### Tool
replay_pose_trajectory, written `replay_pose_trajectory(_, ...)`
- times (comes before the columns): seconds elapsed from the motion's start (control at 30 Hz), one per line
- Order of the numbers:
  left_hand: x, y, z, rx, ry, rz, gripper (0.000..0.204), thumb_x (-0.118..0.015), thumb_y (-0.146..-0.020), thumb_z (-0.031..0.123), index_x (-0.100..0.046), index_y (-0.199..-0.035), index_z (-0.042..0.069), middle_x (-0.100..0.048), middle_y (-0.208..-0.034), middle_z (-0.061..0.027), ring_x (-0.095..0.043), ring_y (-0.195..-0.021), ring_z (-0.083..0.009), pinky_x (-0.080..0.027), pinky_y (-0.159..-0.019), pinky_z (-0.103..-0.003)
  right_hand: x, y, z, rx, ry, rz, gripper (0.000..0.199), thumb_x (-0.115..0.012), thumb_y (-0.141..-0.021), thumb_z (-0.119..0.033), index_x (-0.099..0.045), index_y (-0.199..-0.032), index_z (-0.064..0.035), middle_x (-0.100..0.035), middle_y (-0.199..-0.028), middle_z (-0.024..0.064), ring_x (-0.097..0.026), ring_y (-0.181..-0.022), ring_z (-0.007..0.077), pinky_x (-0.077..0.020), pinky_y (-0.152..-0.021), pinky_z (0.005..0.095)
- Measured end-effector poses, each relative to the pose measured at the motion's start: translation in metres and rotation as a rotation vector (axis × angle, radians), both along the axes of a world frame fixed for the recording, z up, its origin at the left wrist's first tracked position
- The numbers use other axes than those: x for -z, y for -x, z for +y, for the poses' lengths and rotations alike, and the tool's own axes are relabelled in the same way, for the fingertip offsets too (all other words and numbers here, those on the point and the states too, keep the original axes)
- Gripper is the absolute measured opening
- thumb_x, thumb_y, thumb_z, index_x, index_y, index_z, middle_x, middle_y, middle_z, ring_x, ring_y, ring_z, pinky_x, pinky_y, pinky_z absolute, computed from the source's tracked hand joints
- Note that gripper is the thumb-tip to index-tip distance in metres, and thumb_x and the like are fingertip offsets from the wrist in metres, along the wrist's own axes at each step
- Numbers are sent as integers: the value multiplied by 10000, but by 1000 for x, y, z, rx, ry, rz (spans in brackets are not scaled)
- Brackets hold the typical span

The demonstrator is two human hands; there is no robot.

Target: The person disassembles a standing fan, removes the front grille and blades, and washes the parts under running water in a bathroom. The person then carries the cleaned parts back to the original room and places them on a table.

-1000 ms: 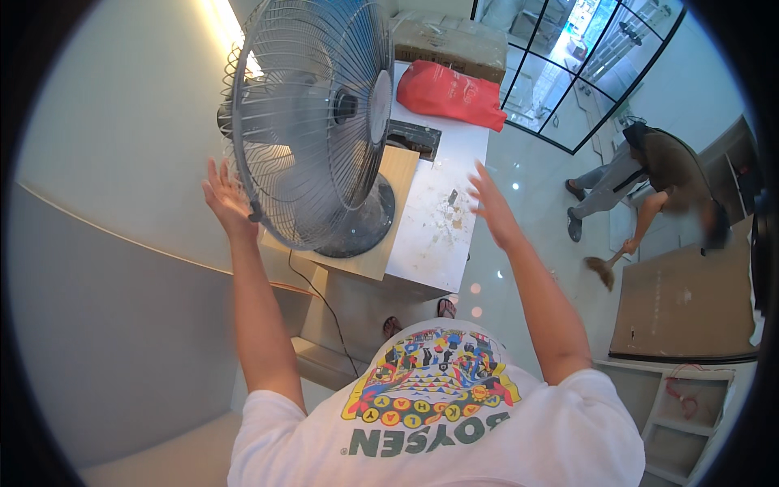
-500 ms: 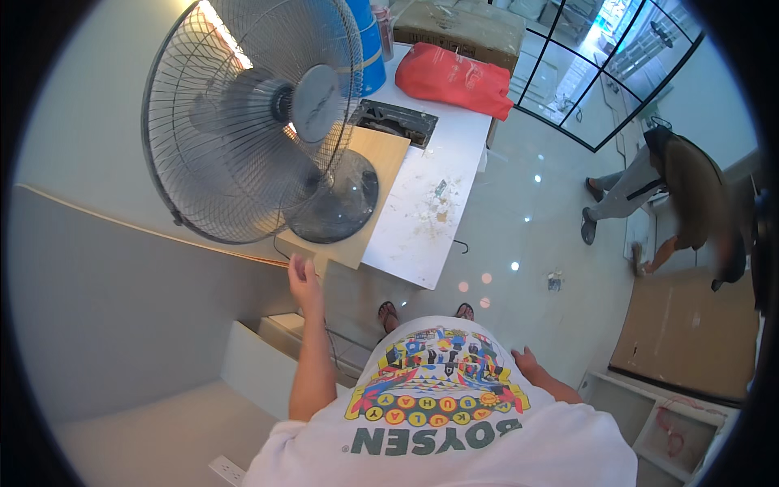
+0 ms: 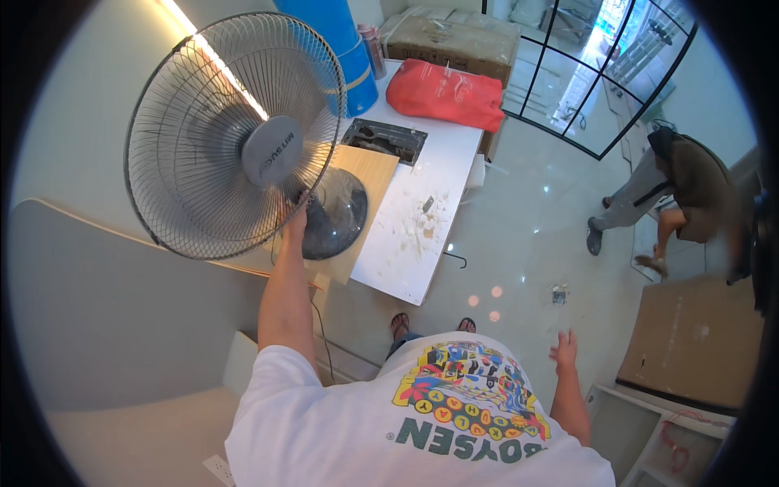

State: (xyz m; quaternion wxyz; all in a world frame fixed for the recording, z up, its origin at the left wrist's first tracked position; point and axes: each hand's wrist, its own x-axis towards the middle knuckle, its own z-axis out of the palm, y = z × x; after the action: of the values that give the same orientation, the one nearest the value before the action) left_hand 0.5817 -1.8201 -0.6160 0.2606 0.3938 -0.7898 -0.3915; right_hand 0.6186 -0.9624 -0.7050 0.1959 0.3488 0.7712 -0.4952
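Note:
A grey table fan point(image 3: 235, 138) with a round wire grille stands on its dark round base point(image 3: 334, 217), on a light wooden board point(image 3: 369, 174) that lies on a white table point(image 3: 422, 235). My left hand point(image 3: 296, 221) is stretched up to the fan's neck, just under the grille and beside the base. Its fingertips are hidden against the fan, so its hold is unclear. My right hand point(image 3: 563, 351) hangs low at my side over the glossy floor, fingers apart, holding nothing.
A red bag point(image 3: 445, 93), a dark tray point(image 3: 384, 140), a blue barrel point(image 3: 341, 40) and cardboard boxes point(image 3: 454, 36) sit at the table's far end. Another person point(image 3: 673, 191) bends down at right by black-framed glass doors. A cardboard sheet point(image 3: 690, 341) and white shelf unit point(image 3: 641, 438) are at lower right.
A second ago both hands were raised on either side of the fan. The right hand has dropped to my side; the left lowered, then went up to the fan's neck.

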Motion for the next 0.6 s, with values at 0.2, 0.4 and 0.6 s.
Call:
replay_pose_trajectory(0.2, -6, 6, -3, -17, 57, 8, 1067, -794, -900, 505, -220, -1631, -19, -342, -1632, -259, -388, -1486, -386, -339, -1228, -482, 38, -181, 27, -668, -363, -490, 772, -659, -970, -430, -351, -1612, -131, -567, -1408, 243, -659, -1067, 389, -580, -851, 466)
replay_pose_trajectory(0.4, 22, 4, -33, 95, 270, -25, 983, -789, -888, 543, -344, -1546, -35, -505, -1439, -286, -523, -1322, -415, -418, -1120, -496, 41, -207, -17, -199, -134, -464, 783, -645, -992, -418, -291, -1638, -154, -580, -1395, 224, -672, -983, 346, -583, -761, 440)
replay_pose_trajectory(0.6, 70, 17, -89, 107, 648, -362, 863, -791, -881, 552, -493, -1429, -44, -629, -1244, -281, -615, -1168, -421, -479, -1012, -486, 11, -123, -55, 95, -7, -192, 799, -631, -1013, -405, -231, -1665, -176, -592, -1382, 206, -684, -900, 303, -587, -672, 415)
